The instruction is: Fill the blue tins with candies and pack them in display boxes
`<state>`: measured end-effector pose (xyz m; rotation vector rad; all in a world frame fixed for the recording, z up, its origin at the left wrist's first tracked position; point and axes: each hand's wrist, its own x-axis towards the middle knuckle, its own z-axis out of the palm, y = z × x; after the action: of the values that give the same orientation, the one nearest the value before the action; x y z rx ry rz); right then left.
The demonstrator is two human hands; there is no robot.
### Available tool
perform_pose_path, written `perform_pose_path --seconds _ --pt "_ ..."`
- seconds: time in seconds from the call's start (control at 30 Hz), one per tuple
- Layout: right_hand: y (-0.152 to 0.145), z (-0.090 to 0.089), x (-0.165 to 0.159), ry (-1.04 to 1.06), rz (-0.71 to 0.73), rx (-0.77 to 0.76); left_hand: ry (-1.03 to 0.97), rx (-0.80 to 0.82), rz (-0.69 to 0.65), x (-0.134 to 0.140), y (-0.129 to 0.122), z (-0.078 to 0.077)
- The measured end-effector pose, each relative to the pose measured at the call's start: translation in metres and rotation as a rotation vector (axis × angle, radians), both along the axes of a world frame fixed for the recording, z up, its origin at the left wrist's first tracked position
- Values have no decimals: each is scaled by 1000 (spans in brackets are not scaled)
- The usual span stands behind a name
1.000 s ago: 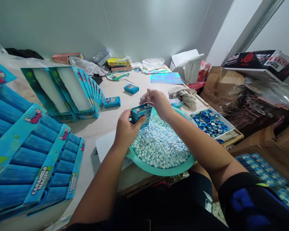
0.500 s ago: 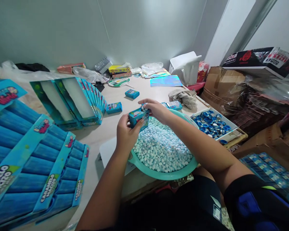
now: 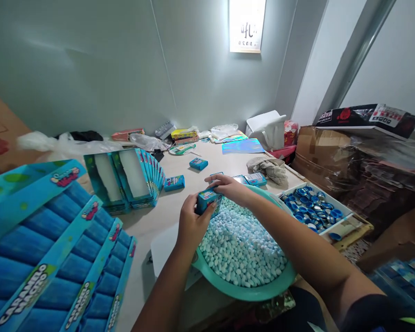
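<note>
My left hand is wrapped round a small blue printed candy box, holding it above the near-left part of a turquoise basin. Bent fingers of my right hand press at the box's upper right end; what lies under the fingertips is hidden. Pale blue and white candies fill the basin below both hands. Beyond them, similar small boxes lie on the table, among them one blue box on the left and another farther back.
Blue display cartons stand at the left, with stacked display sleeves behind. To the right is a white tray of blue-rimmed caps. A crumpled cloth, a white bag and cardboard boxes are farther off.
The view has tilted up, bringing a wall hanging into sight. Both hands stay at the box. White candies seen at my right fingertips before are no longer visible there.
</note>
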<state>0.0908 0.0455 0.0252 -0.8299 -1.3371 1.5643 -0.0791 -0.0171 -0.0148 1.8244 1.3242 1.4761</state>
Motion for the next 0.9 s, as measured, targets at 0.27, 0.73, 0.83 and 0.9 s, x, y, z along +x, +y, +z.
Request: perform_pose_path --seconds 0.27,0.73,0.83,0.9 --pt "-1 4 14 36 118 24 -60 0 -24 6 -9 1" --pt "-4 -32 -5 -850 135 494 -372 -131 197 -107 -31 -14" --pt "-9 -36 -9 -916 166 510 -375 -240 196 -115 -40 -28" --pt "-11 -36 -9 -950 203 513 -369 -318 154 -117 -42 -32"
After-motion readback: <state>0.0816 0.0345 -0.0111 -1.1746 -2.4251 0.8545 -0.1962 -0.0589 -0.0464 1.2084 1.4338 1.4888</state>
